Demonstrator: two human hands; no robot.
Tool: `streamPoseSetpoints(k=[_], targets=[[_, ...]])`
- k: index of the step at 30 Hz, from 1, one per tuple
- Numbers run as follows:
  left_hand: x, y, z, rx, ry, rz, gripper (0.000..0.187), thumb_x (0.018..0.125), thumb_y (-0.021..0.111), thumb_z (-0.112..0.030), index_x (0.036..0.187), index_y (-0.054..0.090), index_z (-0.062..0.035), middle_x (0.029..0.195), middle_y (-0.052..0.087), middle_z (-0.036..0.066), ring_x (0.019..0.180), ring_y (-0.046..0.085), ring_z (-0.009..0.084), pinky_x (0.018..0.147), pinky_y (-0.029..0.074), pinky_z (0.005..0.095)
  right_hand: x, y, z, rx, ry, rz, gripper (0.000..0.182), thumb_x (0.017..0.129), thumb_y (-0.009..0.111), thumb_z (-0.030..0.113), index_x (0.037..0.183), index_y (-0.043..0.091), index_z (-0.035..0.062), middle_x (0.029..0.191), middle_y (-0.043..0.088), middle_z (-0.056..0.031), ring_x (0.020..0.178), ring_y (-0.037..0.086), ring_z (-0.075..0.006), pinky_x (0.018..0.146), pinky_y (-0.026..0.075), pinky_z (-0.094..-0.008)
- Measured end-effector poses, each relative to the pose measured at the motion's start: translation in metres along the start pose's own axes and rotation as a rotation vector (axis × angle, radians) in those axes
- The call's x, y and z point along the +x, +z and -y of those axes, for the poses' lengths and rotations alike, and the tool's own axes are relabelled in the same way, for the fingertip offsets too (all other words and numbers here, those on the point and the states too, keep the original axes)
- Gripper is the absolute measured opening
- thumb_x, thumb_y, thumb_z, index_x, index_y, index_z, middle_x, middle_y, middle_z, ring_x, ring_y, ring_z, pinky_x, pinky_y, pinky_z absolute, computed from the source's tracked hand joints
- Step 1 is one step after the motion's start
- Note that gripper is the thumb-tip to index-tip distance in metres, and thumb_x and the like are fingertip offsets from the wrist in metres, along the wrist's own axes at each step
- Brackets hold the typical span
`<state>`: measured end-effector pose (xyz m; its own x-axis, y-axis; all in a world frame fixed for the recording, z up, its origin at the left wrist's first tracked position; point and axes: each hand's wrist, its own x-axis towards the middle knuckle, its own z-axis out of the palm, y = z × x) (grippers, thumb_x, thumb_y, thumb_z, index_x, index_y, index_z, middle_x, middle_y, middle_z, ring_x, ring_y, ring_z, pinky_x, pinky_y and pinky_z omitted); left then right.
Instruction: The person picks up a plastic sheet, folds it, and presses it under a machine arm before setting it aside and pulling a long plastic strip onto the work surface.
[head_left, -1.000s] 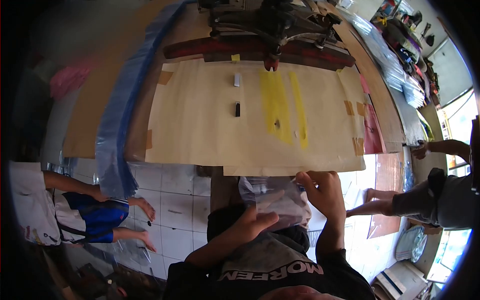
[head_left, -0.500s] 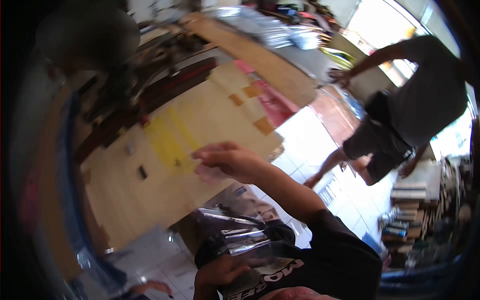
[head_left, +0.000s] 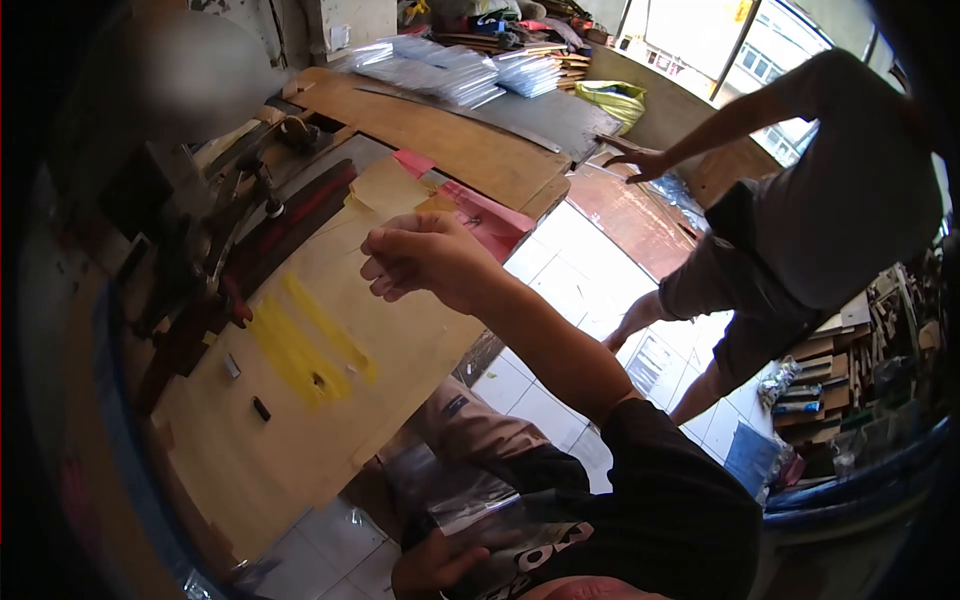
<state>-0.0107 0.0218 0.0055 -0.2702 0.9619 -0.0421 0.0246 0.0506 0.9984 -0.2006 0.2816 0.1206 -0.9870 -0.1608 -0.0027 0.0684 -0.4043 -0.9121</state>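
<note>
My right hand (head_left: 425, 258) is raised above the work table (head_left: 420, 340), its fingers curled together; whatever may be between them is too small to make out. Low in the view, my left hand (head_left: 440, 565) is closed around the lower part of a clear plastic sheet (head_left: 475, 512), close to my black shirt. The tabletop is tan, with yellow strips (head_left: 305, 340) stuck across it. A small black piece (head_left: 261, 408) and a small metallic piece (head_left: 232, 366) lie left of the strips.
At the right, another person (head_left: 840, 190) in a grey shirt and shorts stands leaning over the tiled floor. Stacked plastic packs (head_left: 450, 75) lie on a far brown table (head_left: 400, 115). Dark machinery (head_left: 215, 225) borders the left. Piled boards (head_left: 825, 370) stand at right.
My right hand's fingers have curled in from a looser, more open pose, and the hand appears higher over the table. The view has shifted and sharpened. The other person's legs have moved apart.
</note>
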Motion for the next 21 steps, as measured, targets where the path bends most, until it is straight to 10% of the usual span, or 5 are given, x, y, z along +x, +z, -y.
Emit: streamPoseSetpoints(k=[17, 21], targets=[[-0.018, 0.027, 0.021, -0.435, -0.071, -0.300, 0.038, 0.095, 0.056, -0.015, 0.131, 0.055, -0.0041, 0.136, 0.056, 0.010, 0.127, 0.046, 0.0214, 0.108, 0.031, 0.0353, 0.001, -0.016, -0.022, -0.100, -0.171, -0.080, 0.022, 0.092, 0.064, 0.020, 0.101, 0.062, 0.0006, 0.081, 0.066, -0.0096, 0.066, 0.065, -0.0158, 0.062, 0.056, -0.0298], [-0.030, 0.032, 0.026, -0.133, -0.138, -0.295, 0.042, 0.096, 0.054, -0.024, 0.132, 0.053, -0.0035, 0.129, 0.060, 0.010, 0.119, 0.052, 0.0258, 0.104, 0.034, 0.0349, 0.008, 0.004, -0.030, -0.217, -0.256, -0.001, 0.020, 0.092, 0.063, 0.017, 0.104, 0.061, 0.0018, 0.081, 0.065, -0.0097, 0.064, 0.063, -0.0144, 0.061, 0.054, -0.0273]])
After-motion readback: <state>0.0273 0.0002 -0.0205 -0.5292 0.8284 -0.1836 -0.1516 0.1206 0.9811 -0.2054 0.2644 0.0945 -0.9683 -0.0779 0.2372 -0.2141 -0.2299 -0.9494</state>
